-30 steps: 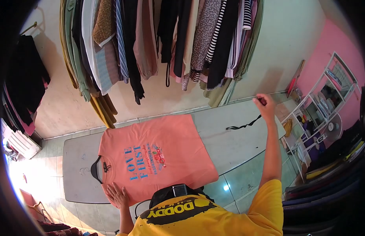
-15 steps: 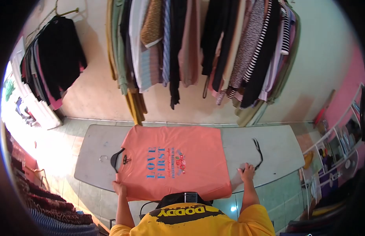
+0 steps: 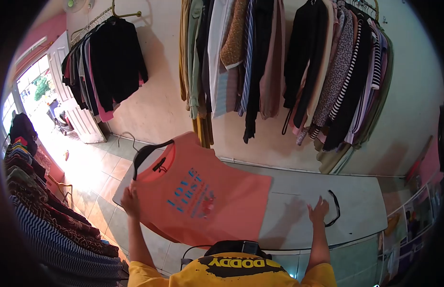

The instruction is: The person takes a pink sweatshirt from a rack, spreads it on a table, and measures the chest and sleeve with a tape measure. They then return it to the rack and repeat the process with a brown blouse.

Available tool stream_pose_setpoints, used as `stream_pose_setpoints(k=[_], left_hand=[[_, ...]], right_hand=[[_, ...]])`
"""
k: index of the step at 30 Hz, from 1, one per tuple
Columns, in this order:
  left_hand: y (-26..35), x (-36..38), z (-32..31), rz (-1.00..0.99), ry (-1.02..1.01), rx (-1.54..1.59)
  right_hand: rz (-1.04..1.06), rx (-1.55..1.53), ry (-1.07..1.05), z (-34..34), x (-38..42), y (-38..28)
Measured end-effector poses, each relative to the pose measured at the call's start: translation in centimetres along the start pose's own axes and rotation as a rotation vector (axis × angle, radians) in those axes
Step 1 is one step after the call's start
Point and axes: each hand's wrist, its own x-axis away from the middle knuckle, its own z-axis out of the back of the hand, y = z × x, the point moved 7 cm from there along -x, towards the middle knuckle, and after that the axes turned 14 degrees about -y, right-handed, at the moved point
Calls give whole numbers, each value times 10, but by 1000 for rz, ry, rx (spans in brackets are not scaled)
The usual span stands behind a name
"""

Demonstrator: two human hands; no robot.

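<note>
A coral T-shirt [image 3: 231, 196] with blue lettering and a flower print hangs on a black hanger [image 3: 144, 154], its neck end raised and its lower part over the grey table [image 3: 298, 229]. The fingers of my left hand [image 3: 130, 201] are closed on the shirt near the shoulder, just below the hanger. To the right, my right hand [image 3: 318, 209] is above the table with its fingers apart and nothing in it. A black strap [image 3: 335, 208] lies just right of that hand.
Clothes hang on a wall rack [image 3: 269, 62] ahead and on another rack [image 3: 112, 62] at the upper left. Patterned garments [image 3: 54, 229] fill the lower left. An open door [image 3: 78, 112] stands at the left, and a white shelf unit [image 3: 406, 225] at the right.
The shirt's hanger end has risen off the table and tilted with my left hand. My right hand remains over the table beside the strap. The camera view has shifted left and upward.
</note>
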Motion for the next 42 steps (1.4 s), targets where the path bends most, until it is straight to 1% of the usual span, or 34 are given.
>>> stream_pose_setpoints(k=[1, 2, 3, 5, 7, 8, 9, 10, 11, 12, 14, 15, 17, 19, 20, 21, 22, 23, 24, 25, 26, 27, 28, 30, 31, 32, 33, 34, 35, 36, 37, 38, 39, 42], left_hand=[[6, -20, 13, -89, 4, 41], [16, -37, 24, -180, 5, 84], [29, -54, 34, -184, -26, 106], [57, -82, 49, -203, -55, 132], [93, -99, 58, -424, -72, 163], [105, -105, 63, -443, -67, 170], [123, -110, 66, -526, -78, 201], [138, -114, 68, -610, -86, 234], [145, -118, 67, -618, -120, 248], [155, -120, 70, -641, -108, 266], [182, -118, 72, -762, -143, 317], [188, -118, 72, -756, -157, 348], [197, -118, 72, -767, -170, 415], [200, -120, 66, -788, -203, 470], [202, -121, 61, -794, -192, 481], [207, -121, 51, -793, -244, 534], [212, -121, 41, -790, -299, 587], [219, -122, 32, -760, -336, 652], [230, -122, 25, -761, -335, 662], [244, -122, 21, -790, -312, 674], [256, -120, 14, -817, -291, 686], [263, -121, 0, -792, -303, 745], [271, -121, -16, -767, -314, 805], [290, -112, -44, -735, -268, 1000], [294, -104, -62, -705, -271, 960], [297, -93, -70, -585, -326, 953], [294, -83, -97, -570, -264, 1118], [292, -67, -119, -499, -424, 1125], [296, -46, -132, -371, -640, 1237], [276, -18, -198, -248, -818, 1367], [265, 12, -230, -171, -1010, 1189], [265, 13, -238, -169, -1013, 1200], [256, 43, -254, -170, -1091, 1183], [243, 129, -293, -172, -1326, 1115]], right_hand=[[134, -47, 132, 15, -12, -22], [238, -136, 150, 41, -19, -53], [340, -225, 169, 76, -21, -92], [556, -302, 328, 144, -9, -163], [733, -421, 379, 195, 2, -219], [823, -433, 389, 215, 10, -244], [910, -441, 403, 232, 18, -265], [978, -443, 392, 244, 26, -283], [1047, -440, 382, 254, 34, -298], [1113, -440, 326, 262, 42, -311], [1215, -476, 351, 277, 63, -322], [1210, -461, 373, 280, 67, -318], [1256, -497, 73, 271, 70, -316], [1188, -518, 34, 278, 89, -296], [1134, -555, -105, 277, 95, -286], [1075, -592, -245, 275, 100, -277], [1073, -582, -237, 278, 110, -271], [1119, -675, -227, 283, 121, -265], [1161, -770, -220, 290, 130, -258], [1154, -761, -219, 296, 136, -251], [1046, -792, -222, 300, 135, -238], [937, -821, -223, 304, 136, -228], [929, -812, -222, 310, 142, -225], [846, -872, 1, 335, 150, -210], [841, -862, 4, 340, 152, -204], [777, -894, 54, 348, 152, -192], [713, -925, 104, 356, 153, -181], [710, -916, 110, 364, 157, -179], [647, -986, 173, 377, 159, -171], [584, -1055, 235, 388, 161, -165], [582, -1044, 238, 397, 163, -165], [573, -987, 298, 409, 165, -165], [564, -931, 355, 419, 166, -165], [531, -805, 392, 437, 160, -172]])
